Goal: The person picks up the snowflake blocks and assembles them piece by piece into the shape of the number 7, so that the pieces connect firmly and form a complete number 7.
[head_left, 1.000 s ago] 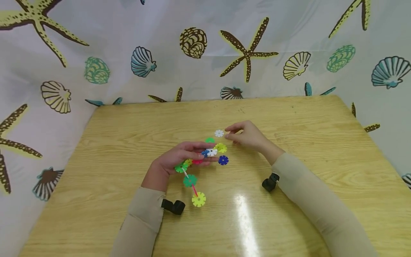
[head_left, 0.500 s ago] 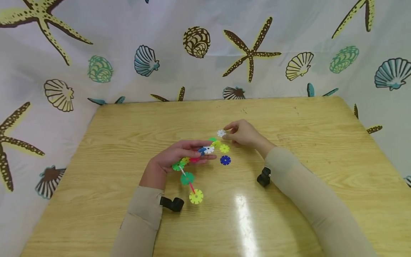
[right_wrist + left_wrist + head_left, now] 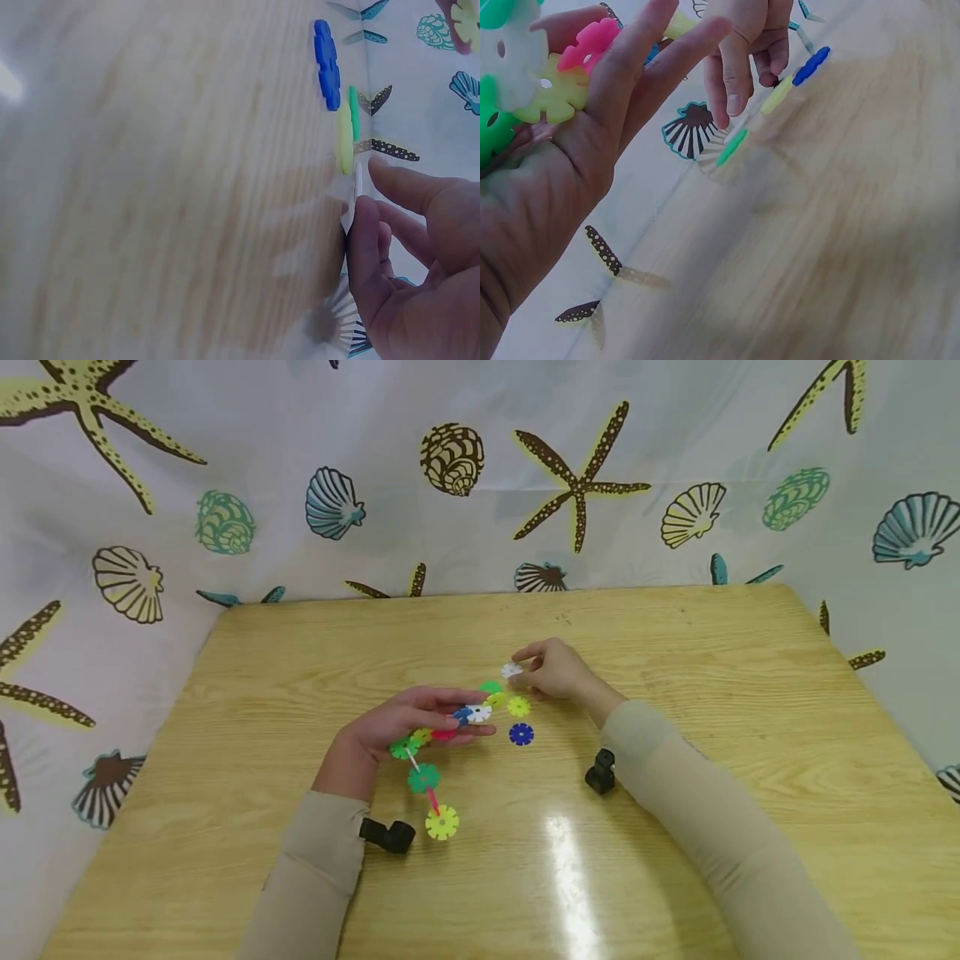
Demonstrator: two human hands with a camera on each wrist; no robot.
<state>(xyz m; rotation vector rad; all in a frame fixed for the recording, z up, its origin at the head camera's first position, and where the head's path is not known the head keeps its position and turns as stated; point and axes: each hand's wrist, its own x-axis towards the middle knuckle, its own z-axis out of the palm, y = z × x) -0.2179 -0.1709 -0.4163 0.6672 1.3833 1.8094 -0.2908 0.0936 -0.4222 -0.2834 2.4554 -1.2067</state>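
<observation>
My left hand [image 3: 405,717] holds a chain of slotted plastic snowflake discs [image 3: 423,778] above the table, thumb on top and fingers beneath. From the wrist side hangs its bright yellow end disc [image 3: 442,822]; a white disc and a yellow one stick out past the fingers. The right hand [image 3: 558,670] reaches down to a loose white disc [image 3: 512,669] lying flat on the table. Its thumb and index fingertips stand at the disc's edges, a gap between them in the right wrist view; whether both touch it, I cannot tell.
Loose discs lie near the hands: a green one [image 3: 491,687], a yellow one [image 3: 519,707] and a dark blue one [image 3: 521,734]. The wooden table [image 3: 675,635] meets a cloth [image 3: 480,543] printed with shells and starfish at the back. Each wrist wears a small black camera [image 3: 600,772].
The right hand has moved left, its fingertips now at the loose white disc. My left hand has drawn slightly left with the chain. The loose discs have stayed where they were.
</observation>
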